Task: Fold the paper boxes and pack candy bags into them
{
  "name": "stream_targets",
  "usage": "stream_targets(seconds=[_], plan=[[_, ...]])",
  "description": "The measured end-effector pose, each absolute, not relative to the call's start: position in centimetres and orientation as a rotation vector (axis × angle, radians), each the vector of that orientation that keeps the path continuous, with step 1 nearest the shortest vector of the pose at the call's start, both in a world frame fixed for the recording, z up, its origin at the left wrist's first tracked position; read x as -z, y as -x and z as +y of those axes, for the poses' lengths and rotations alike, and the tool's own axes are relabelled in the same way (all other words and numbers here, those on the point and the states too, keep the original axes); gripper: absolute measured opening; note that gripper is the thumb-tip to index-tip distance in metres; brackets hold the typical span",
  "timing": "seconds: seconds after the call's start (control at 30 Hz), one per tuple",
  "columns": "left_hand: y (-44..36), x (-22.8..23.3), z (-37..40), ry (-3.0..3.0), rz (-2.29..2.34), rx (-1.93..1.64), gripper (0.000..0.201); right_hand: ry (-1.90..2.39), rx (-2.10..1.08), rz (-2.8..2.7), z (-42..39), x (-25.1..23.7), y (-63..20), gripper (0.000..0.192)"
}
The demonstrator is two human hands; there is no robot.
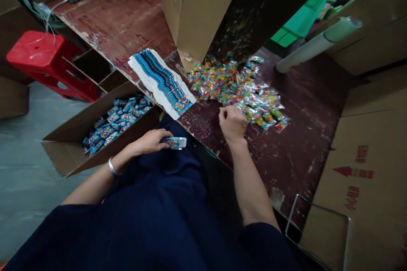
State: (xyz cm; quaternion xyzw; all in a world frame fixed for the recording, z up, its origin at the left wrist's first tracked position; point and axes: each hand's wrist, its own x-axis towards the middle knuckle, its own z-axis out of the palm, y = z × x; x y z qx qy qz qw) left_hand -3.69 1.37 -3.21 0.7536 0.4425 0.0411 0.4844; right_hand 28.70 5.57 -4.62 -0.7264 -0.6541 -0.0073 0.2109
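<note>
The near edge of the dark red table (313, 106) runs slantwise from the far left to the near right, its paint chipped and worn. On the far side, a tall cardboard carton (206, 12) hems in the work area; on the right, a white roll (318, 46) and a printed carton (365, 216) bound it. Table surface shows between the pile and those right-hand things, and a narrower strip lies between the pile and the near edge. Off the table to the left, an open cardboard box (63, 152) stands close to the edge, and a red stool (38, 51) stands farther left.

The hands are well apart. The left hand (151, 140) is off the table, above the person's lap, its fingers closed around a small blue box (174, 143) whose white end flap stands open, pointing right. The right hand (233, 123) is over the table with its fingers curled in; whether they grip anything cannot be told.

The clear packets of colourful sweets (219, 80) lie heaped just beyond the right hand and to its right. A fanned row of flat blue cartons (162, 82) lies between the hands, farther off, along the edge. More small blue boxes (117, 120) fill the open cardboard box, left of the left hand.
</note>
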Motion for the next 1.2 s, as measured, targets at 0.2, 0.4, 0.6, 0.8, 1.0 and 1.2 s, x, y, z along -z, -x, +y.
stream_targets(seconds=[0.2,0.4,0.6,0.8,1.0,1.2], plan=[[2.2,2.8,2.0,-1.581,1.033,-0.459,0.039,1.625,-0.444,-1.385,1.9,-0.7,-25.5,0.017],[0.3,2.6,1.4,-1.319,0.925,-0.671,0.041,1.516,-0.586,-1.550,-0.1,-2.6,-22.2,0.013],[0.4,2.1,0.9,-1.219,0.892,-0.718,0.037,1.504,-0.450,-1.632,0.2,-2.7,-21.9,0.011],[-0.8,1.9,0.6,-1.054,0.838,-0.828,0.044,1.392,-0.553,-1.753,0.0,-2.5,-21.1,0.016],[-1.9,1.4,0.2,-1.033,0.879,-1.057,0.073,1.314,-0.997,-1.364,-1.7,0.5,-20.0,0.043],[-1.6,1.2,0.1,-1.098,0.868,-0.998,0.048,1.305,-0.959,-1.356,-2.7,2.2,-19.3,0.044]])
